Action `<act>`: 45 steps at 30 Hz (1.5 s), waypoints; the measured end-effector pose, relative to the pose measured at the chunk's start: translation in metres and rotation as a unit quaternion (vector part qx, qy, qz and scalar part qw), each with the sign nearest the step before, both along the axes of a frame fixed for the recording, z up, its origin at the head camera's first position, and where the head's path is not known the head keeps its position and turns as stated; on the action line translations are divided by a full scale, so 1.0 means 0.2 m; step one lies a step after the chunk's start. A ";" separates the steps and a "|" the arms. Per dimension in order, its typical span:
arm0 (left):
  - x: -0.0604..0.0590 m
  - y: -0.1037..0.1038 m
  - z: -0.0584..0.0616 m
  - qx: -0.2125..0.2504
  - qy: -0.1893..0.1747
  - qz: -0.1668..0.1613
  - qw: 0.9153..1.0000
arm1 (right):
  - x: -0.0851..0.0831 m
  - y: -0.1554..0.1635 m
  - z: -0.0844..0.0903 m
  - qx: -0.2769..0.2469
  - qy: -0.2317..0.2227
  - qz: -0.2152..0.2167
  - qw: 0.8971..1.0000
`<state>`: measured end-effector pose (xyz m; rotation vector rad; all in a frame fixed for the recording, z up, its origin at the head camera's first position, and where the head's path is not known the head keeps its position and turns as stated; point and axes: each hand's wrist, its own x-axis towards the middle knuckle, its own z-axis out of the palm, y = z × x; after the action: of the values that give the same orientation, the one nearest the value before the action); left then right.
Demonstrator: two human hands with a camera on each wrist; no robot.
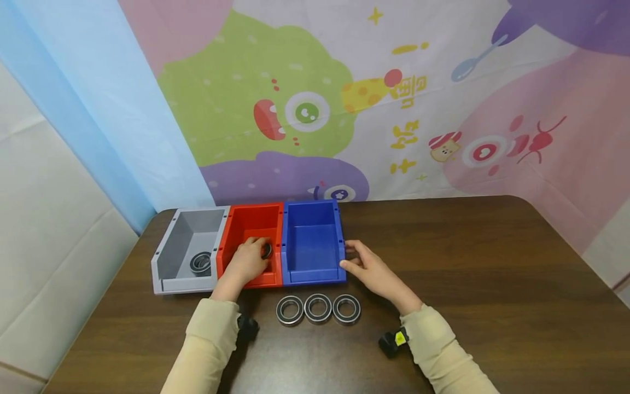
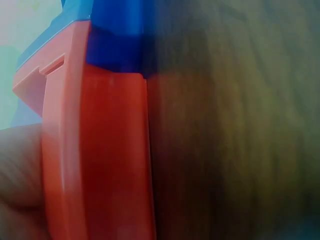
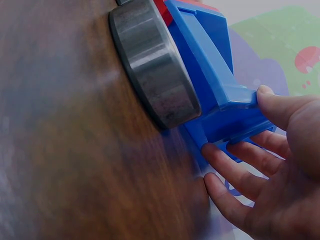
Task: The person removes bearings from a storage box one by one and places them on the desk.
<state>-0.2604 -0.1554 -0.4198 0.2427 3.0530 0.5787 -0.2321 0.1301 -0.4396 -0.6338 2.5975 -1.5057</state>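
Bearings (image 1: 318, 308), three of them, are laid flat in a row on the worktop (image 1: 492, 273) nearest the person, the row running left to right just in front of the bins and each ring touching or nearly touching the next. Behind the row, three open bins are set side by side, walls touching: a grey bin (image 1: 189, 249) at the left, a red bin (image 1: 253, 243) in the middle and a blue bin (image 1: 312, 243) at the right, each with its long axis pointing away from the person. The left hand (image 1: 246, 262) is lowered into the red bin, its fingers curled round a bearing in hand (image 1: 266, 250) near the bin's floor; which way that ring faces cannot be told. The right hand (image 1: 366, 265) is held against the right front corner of the blue bin, thumb on the rim and straight fingers along the outer wall. One more bearing (image 1: 200, 262) is seen lying flat in the grey bin. Beyond the bins, a cartoon-printed backdrop (image 1: 344, 109) is hung.
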 end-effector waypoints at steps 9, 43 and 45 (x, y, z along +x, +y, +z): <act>0.01 0.01 0.00 -0.001 0.012 0.006 1.000 | 0.01 0.00 0.00 -0.001 -0.007 -0.002 1.000; 0.03 0.01 0.03 -0.020 0.002 0.059 0.998 | 0.01 -0.01 0.03 0.006 -0.021 -0.005 1.000; 0.03 0.01 0.02 -0.015 0.006 0.057 0.998 | 0.01 -0.01 0.02 0.008 -0.024 -0.007 1.000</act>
<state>-0.2536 -0.1537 -0.4151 0.0715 3.1000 0.5384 -0.2304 0.1281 -0.4347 -0.5720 2.5805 -1.4842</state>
